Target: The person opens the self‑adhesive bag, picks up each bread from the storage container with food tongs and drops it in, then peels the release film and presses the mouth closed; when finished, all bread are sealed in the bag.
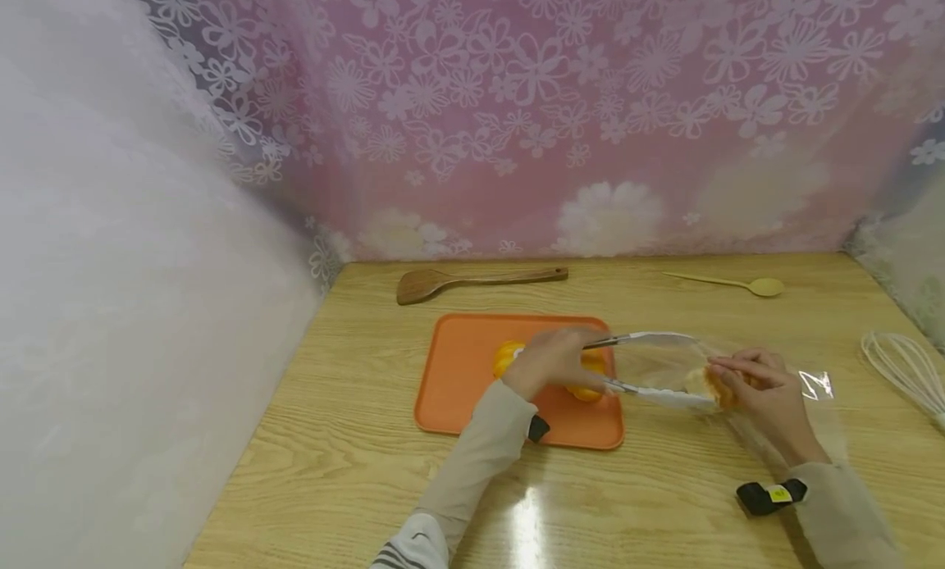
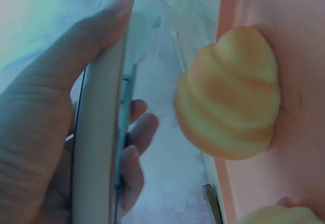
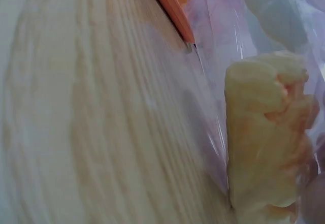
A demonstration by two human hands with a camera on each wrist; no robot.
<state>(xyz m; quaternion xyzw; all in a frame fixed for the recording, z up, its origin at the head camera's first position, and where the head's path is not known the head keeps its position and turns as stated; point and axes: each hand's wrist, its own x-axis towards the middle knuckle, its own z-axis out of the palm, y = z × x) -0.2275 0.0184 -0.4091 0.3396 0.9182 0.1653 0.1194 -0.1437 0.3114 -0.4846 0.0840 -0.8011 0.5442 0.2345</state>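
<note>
On black strap [image 1: 755,500] at right wrist, yellow label [image 1: 779,493], print unreadable; left hand [image 1: 550,362] grips tongs [image 2: 96,142], right hand [image 1: 771,397] pinches bread [image 3: 259,132].

- Bare table [image 1: 332,405] left of orange tray [image 1: 454,380]: room to pass.
- In front, between sleeves [image 1: 480,450]: also passable.
- Narrow strip between tray and wooden spatula [image 1: 472,281].
- Tongs [image 1: 605,342] and clear bag [image 1: 815,385] between left hand [image 1: 550,362] and right hand [image 1: 775,397] block tray's right side.
</note>
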